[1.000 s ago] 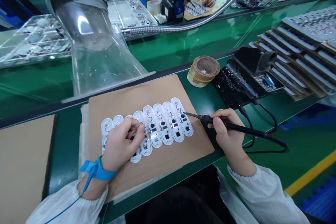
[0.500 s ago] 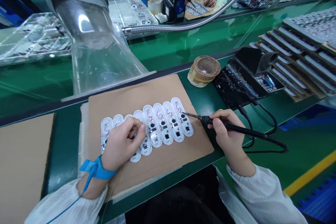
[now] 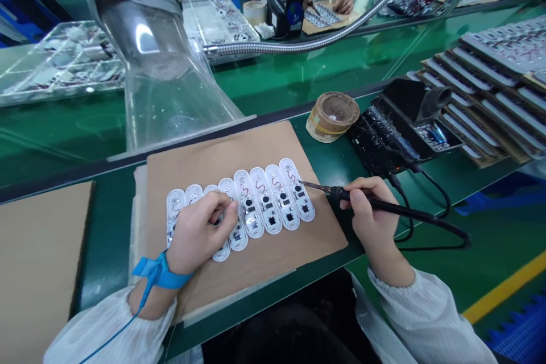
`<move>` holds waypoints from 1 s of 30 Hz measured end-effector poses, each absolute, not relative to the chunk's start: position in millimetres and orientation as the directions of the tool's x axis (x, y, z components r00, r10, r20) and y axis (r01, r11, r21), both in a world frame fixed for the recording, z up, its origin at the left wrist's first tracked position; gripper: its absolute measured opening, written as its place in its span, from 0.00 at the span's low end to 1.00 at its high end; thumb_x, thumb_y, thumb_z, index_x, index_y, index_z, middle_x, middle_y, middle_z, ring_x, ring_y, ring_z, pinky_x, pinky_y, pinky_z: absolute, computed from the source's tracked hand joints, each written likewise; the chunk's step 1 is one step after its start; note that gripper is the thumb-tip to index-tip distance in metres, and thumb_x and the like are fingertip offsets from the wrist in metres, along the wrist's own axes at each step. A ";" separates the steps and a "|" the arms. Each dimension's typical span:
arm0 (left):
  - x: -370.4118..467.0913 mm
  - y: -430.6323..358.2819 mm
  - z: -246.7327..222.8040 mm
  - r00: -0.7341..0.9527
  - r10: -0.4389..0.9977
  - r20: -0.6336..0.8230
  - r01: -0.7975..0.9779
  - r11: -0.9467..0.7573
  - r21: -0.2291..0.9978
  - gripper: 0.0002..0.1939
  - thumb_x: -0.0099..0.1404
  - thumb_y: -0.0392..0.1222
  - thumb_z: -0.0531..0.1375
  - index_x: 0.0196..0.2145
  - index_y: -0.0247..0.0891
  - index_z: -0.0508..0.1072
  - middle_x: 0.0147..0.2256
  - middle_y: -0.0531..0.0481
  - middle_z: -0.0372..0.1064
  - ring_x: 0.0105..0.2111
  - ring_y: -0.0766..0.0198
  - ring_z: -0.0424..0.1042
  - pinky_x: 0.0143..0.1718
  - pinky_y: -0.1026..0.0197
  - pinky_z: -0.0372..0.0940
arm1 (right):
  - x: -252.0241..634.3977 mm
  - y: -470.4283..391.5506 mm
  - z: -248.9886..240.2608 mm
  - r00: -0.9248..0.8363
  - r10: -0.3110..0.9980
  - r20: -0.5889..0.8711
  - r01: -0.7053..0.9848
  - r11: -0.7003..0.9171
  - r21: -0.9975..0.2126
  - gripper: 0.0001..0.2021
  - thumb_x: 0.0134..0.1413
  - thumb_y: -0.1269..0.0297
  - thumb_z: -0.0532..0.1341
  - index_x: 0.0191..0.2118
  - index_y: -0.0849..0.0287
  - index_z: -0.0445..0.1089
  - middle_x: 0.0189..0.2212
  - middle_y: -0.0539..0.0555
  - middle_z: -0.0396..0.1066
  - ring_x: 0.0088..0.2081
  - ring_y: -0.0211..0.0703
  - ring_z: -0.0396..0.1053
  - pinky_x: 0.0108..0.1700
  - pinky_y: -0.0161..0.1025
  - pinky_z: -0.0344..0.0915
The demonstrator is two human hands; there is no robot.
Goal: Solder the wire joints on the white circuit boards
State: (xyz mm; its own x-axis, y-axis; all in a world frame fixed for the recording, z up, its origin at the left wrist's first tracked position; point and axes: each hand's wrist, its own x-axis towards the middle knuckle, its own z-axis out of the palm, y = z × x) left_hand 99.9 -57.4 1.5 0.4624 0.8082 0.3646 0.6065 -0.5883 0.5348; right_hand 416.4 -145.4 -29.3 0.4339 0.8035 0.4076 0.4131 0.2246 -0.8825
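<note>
A row of white, rounded casings with small circuit boards and red wires (image 3: 268, 205) lies on a brown cardboard sheet (image 3: 239, 139). My right hand (image 3: 373, 213) grips a soldering iron (image 3: 336, 192) by its black handle. The iron's tip is at the rightmost casing (image 3: 297, 190), near its red wires; whether it touches cannot be told. Over the left part of the row, my left hand (image 3: 202, 230) is closed with thumb and forefinger together, and it covers parts of several casings. Whatever it may hold is hidden. A blue wrist strap (image 3: 164, 273) with a cord circles the left wrist.
A tape roll (image 3: 333, 116) and a black soldering station (image 3: 396, 125) stand beyond the sheet. Stacked cardboard layers of casings (image 3: 490, 96) rise at right. A clear fume hood (image 3: 170, 85) and metal hose (image 3: 315, 44) overhang the back. Across the divider, a co-worker's hands (image 3: 343, 1) work.
The view has shifted slightly, so everything sits a little further right. Both hands keep nearly the same pose, and the iron's tip stays at the rightmost casing.
</note>
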 end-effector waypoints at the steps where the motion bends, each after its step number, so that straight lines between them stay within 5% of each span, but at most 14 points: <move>1: 99.9 -57.6 2.0 0.453 0.812 0.369 0.609 -0.584 0.536 0.10 0.74 0.40 0.57 0.32 0.41 0.67 0.21 0.60 0.57 0.20 0.69 0.56 0.24 0.64 0.52 | 416.2 -145.1 -29.0 0.440 0.798 0.412 0.403 0.234 -0.885 0.11 0.70 0.54 0.65 0.37 0.55 0.73 0.26 0.48 0.71 0.23 0.39 0.70 0.26 0.37 0.67; 30: 98.5 -56.1 0.8 0.532 0.699 0.478 0.546 -0.715 0.437 0.06 0.75 0.35 0.58 0.38 0.41 0.67 0.24 0.62 0.58 0.22 0.71 0.60 0.25 0.66 0.55 | 416.4 -140.4 -19.3 0.284 0.894 0.346 0.492 0.174 -0.853 0.08 0.72 0.58 0.64 0.40 0.55 0.74 0.29 0.49 0.74 0.28 0.38 0.72 0.33 0.36 0.69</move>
State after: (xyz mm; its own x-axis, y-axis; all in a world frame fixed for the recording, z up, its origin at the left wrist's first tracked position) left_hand 98.5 -56.1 0.8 0.5322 0.6990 0.4776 0.5464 -0.7146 0.4369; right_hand 416.4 -140.4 -19.3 0.2840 0.8941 0.3464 0.4920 0.1742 -0.8530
